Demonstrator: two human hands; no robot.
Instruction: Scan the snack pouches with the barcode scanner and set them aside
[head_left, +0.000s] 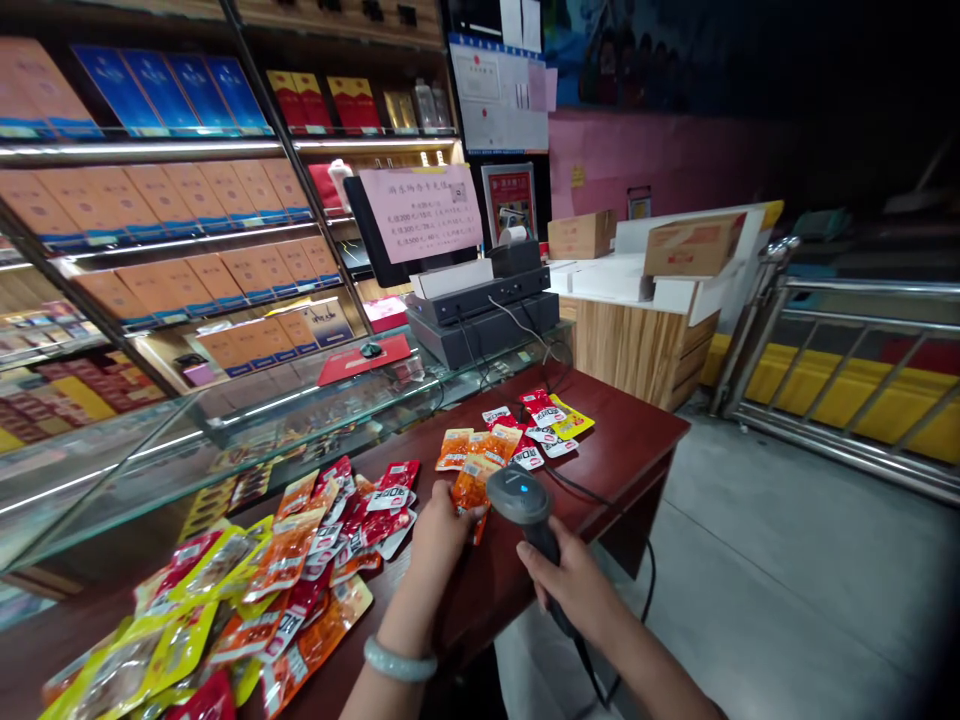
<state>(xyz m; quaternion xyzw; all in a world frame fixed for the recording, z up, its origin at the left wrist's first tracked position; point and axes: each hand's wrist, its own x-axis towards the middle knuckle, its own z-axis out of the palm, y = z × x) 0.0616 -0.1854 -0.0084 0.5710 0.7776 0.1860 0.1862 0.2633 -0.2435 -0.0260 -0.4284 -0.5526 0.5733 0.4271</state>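
Note:
In the head view my right hand is wrapped round the handle of a dark barcode scanner, which has a blue light on top and a cable below. Its head points at an orange snack packet, pinched at its lower edge by my left hand. Beyond it lie more orange packets, red-and-white packets and a yellow packet. To the left of my left forearm spreads a large heap of yellow, orange and red snack packets.
The packets lie on a dark red wooden table. Behind it runs a glass display counter bearing a monitor with a pink notice and a cash drawer. Boxed goods fill the shelves on the left. A metal railing stands at right.

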